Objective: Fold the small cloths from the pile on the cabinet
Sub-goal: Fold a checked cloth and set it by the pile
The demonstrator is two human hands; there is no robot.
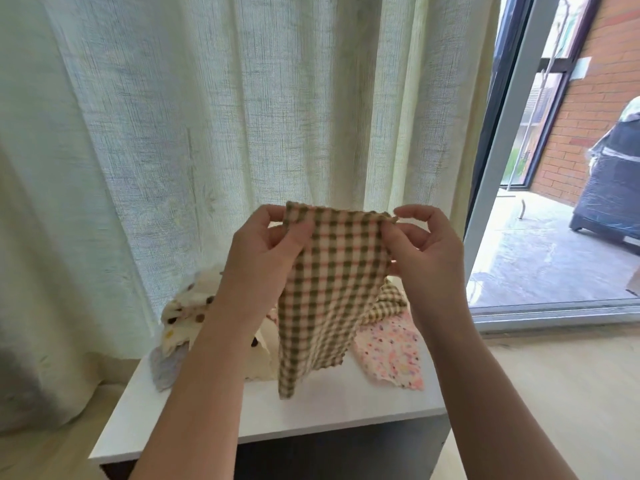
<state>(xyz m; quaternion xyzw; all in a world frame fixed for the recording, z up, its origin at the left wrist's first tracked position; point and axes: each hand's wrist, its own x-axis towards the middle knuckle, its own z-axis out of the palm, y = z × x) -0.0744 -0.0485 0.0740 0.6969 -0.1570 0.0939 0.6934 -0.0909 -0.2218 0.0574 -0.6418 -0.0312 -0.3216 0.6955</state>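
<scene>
Pinching checked cloth at both top corners, left hand and right hand fingers clamped on one each; cloth hanging below fingers, pile on cabinet beneath. Risk judged: shallow right pinch slipping, corner dropping, fold skewed.

pile partly behind checked cloth, cabinet base cropped

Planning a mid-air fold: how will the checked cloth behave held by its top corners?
Probably floppy: the checked cloth hangs limp below the left hand and right hand. Likely light, since fingertip pinches alone carry it. Its textured weave probably grips.
</scene>
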